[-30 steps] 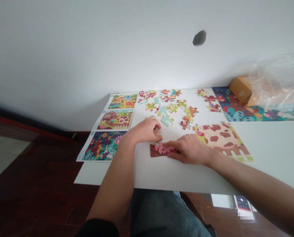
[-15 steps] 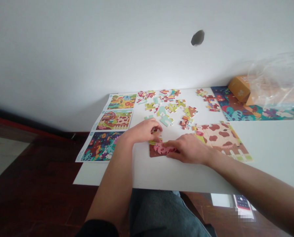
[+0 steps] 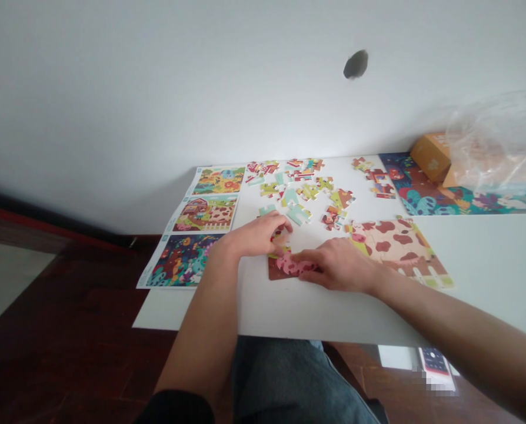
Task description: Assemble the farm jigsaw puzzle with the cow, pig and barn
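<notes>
Fingers, left hand (image 3: 256,235): curled narrow on yellow piece (image 3: 277,252). Fingers, right hand (image 3: 340,268): flat on pink piece (image 3: 293,266). Nearby: cow puzzle (image 3: 395,247), loose pieces (image 3: 298,188), white table (image 3: 254,312).

Soft, even light fills the scene from no visible source. The white wall (image 3: 157,88) is pale, dimming to grey toward the left, and the dark floor (image 3: 69,330) lies in gloom. The plastic bag (image 3: 492,141) has a faint sheen at far right. The puzzle pieces (image 3: 298,194) look slightly soft, lines bend near the edges, and a pixelated patch (image 3: 435,380) blurs the near right.
</notes>
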A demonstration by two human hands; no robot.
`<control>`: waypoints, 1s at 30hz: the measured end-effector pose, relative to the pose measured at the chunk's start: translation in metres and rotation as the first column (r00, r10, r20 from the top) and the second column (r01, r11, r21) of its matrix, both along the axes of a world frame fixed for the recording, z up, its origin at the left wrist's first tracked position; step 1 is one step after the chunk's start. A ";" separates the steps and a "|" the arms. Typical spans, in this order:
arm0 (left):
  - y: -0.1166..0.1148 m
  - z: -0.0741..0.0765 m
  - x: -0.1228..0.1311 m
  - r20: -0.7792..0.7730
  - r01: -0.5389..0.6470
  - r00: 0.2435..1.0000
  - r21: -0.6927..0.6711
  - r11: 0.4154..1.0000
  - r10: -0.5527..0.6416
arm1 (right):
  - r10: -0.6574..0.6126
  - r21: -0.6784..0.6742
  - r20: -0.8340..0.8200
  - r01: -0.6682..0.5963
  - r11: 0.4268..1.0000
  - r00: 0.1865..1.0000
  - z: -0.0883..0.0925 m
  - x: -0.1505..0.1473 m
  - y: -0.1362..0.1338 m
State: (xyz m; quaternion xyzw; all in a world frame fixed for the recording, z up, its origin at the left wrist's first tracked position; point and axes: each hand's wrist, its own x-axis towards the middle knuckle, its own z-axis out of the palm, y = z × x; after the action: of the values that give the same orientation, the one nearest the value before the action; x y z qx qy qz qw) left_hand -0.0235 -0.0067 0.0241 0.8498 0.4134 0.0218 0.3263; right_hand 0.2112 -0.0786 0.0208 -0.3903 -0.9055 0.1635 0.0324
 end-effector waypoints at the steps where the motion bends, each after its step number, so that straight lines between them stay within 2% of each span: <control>1: 0.000 0.000 0.000 0.005 0.003 1.000 0.005 1.000 -0.003 | -0.001 0.000 -0.003 0.001 1.000 1.000 0.000 0.000 0.000; 5: 0.001 -0.001 0.001 0.067 -0.002 0.998 0.074 0.997 -0.003 | 0.010 0.017 -0.050 -0.009 1.000 0.999 0.000 0.002 0.000; 8: 0.005 -0.005 0.001 0.128 -0.067 0.991 0.207 0.976 0.041 | -0.053 0.035 -0.129 0.058 0.998 0.990 0.001 0.011 0.005; 11: 0.012 -0.014 0.000 0.224 -0.176 0.970 0.382 0.907 0.094 | -0.131 0.049 -0.136 0.139 0.989 0.982 0.002 0.022 0.013; 14: 0.020 -0.025 -0.002 0.319 -0.304 0.935 0.500 0.811 0.154 | -0.071 0.029 -0.053 0.073 0.997 0.996 0.003 0.026 0.017; 16: 0.024 -0.030 -0.004 0.330 -0.337 0.928 0.537 0.774 0.175 | -0.033 0.014 -0.006 0.033 0.999 0.999 0.004 0.024 0.015; 18: 0.027 -0.034 -0.005 0.327 -0.344 0.927 0.549 0.762 0.183 | -0.018 0.011 0.012 0.017 1.000 1.000 0.006 0.020 0.012; 23: 0.032 -0.039 -0.003 0.329 -0.364 0.923 0.571 0.736 0.201 | 0.006 0.005 -0.069 -0.006 1.000 0.998 0.006 0.017 0.008; 26: 0.033 -0.038 -0.004 0.333 -0.377 0.920 0.605 0.701 0.207 | -0.125 0.078 -0.169 0.140 0.987 0.978 0.004 0.028 0.020; 28: 0.033 -0.037 -0.004 0.332 -0.346 0.929 0.618 0.706 0.164 | -0.282 0.139 -0.233 0.319 0.937 0.931 0.004 0.039 0.031; 30: 0.031 -0.035 -0.002 0.298 -0.279 0.948 0.617 0.736 0.110 | -0.374 0.175 -0.273 0.429 0.886 0.886 0.004 0.048 0.041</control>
State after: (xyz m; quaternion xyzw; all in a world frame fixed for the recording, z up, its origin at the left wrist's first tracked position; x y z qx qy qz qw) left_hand -0.0259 0.0241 -0.0107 0.8522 0.4240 0.3017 0.0540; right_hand 0.2588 -0.0375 0.0244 -0.5420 -0.8070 0.0912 0.2160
